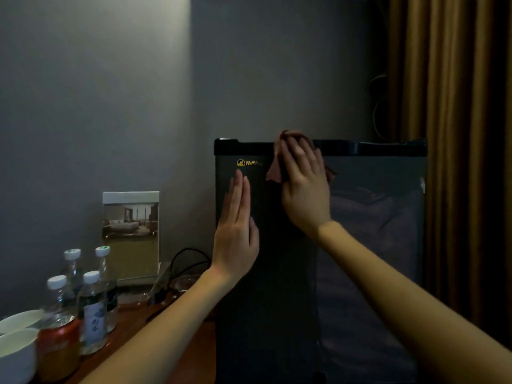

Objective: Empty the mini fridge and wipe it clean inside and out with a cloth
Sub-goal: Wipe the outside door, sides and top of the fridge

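- White bowls (pixel 16 353), a red can (pixel 58 346) and four water bottles (pixel 92 311) stand on the wooden surface (pixel 177 353) left of the mini fridge (pixel 360 245), apparently already taken out.
- The left hand (pixel 237 231) lies flat and released against the fridge's closed door, steadying it.
- The right hand (pixel 303 187) presses a reddish cloth (pixel 275 167) against the door's top edge, beside the gold logo (pixel 249 162).
- Outside wiping appears under way; whether the inside is done cannot be told.
- A brochure stand (pixel 130 234) sits left of the fridge; a curtain (pixel 448 134) hangs behind it.
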The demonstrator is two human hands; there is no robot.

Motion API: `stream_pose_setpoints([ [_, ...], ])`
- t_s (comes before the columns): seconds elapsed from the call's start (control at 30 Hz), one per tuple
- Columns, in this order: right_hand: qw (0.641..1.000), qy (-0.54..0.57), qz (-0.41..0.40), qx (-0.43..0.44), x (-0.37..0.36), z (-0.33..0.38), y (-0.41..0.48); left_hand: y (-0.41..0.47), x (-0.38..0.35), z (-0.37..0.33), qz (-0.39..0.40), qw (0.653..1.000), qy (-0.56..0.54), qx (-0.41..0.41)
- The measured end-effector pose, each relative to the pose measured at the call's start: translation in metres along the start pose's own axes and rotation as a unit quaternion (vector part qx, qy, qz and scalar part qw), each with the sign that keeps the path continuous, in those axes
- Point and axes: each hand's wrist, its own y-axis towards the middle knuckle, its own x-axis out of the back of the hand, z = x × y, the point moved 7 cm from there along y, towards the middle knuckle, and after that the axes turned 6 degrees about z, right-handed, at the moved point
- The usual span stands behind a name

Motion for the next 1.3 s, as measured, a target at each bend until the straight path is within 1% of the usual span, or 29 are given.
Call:
stream_pose_setpoints([
  [0.07, 0.998, 0.019, 0.035, 0.054, -0.015, 0.03, 0.01, 0.011, 0.0, 0.006, -0.036, 0.999, -0.015, 0.006],
  [0.13, 0.991, 0.028, 0.067, 0.109, -0.03, 0.06, 0.022, 0.014, 0.003, 0.014, -0.092, 0.994, -0.045, 0.038],
  [0.2, 0.983, 0.006, 0.091, 0.159, -0.043, 0.08, 0.033, 0.012, 0.004, 0.017, -0.124, 0.99, -0.049, 0.048],
  [0.27, 0.972, -0.031, 0.11, 0.205, -0.051, 0.085, 0.039, 0.011, 0.005, 0.016, -0.134, 0.99, -0.038, 0.032],
  [0.33, 0.968, -0.032, 0.101, 0.228, -0.047, 0.074, 0.04, 0.012, 0.006, 0.017, -0.139, 0.989, -0.036, 0.022],
  [0.37, 0.969, -0.027, 0.09, 0.226, -0.042, 0.065, 0.037, 0.012, 0.006, 0.016, -0.139, 0.989, -0.037, 0.021],
  [0.47, 0.984, -0.035, 0.062, 0.164, -0.023, 0.025, 0.023, 0.012, 0.005, 0.013, -0.123, 0.992, -0.016, 0.017],
  [0.63, 0.997, -0.037, -0.018, 0.063, 0.025, -0.059, -0.009, 0.018, -0.003, 0.01, -0.059, 0.994, 0.087, 0.003],
  [0.7, 0.999, -0.039, -0.036, -0.01, 0.043, -0.097, -0.028, 0.02, -0.007, 0.008, -0.031, 0.993, 0.114, -0.009],
  [0.8, 0.983, -0.023, -0.077, -0.165, 0.063, -0.152, -0.067, 0.026, -0.017, -0.006, 0.017, 0.988, 0.141, -0.058],
  [0.9, 0.955, -0.004, -0.115, -0.274, 0.073, -0.182, -0.102, 0.031, -0.029, -0.018, 0.052, 0.979, 0.17, -0.097],
  [0.97, 0.932, 0.023, -0.123, -0.339, 0.072, -0.191, -0.12, 0.032, -0.033, -0.017, 0.061, 0.976, 0.188, -0.094],
  [1.0, 0.925, 0.027, -0.13, -0.355, 0.071, -0.191, -0.126, 0.032, -0.033, -0.015, 0.063, 0.975, 0.194, -0.09],
  [1.07, 0.926, 0.002, -0.146, -0.349, 0.069, -0.181, -0.131, 0.031, -0.035, -0.014, 0.064, 0.973, 0.202, -0.09],
  [1.1, 0.936, -0.019, -0.137, -0.325, 0.066, -0.17, -0.129, 0.031, -0.035, -0.015, 0.063, 0.973, 0.203, -0.09],
  [1.17, 0.968, -0.047, -0.089, -0.23, 0.054, -0.143, -0.11, 0.031, -0.035, -0.015, 0.062, 0.973, 0.205, -0.088],
  [1.23, 0.988, -0.052, -0.047, -0.139, 0.048, -0.125, -0.083, 0.031, -0.035, -0.015, 0.06, 0.974, 0.201, -0.088],
  [1.27, 0.99, -0.051, -0.045, -0.12, 0.048, -0.125, -0.071, 0.031, -0.035, -0.015, 0.059, 0.974, 0.198, -0.09],
  [1.3, 0.99, -0.049, -0.051, -0.121, 0.052, -0.131, -0.062, 0.031, -0.035, -0.015, 0.058, 0.975, 0.197, -0.091],
])
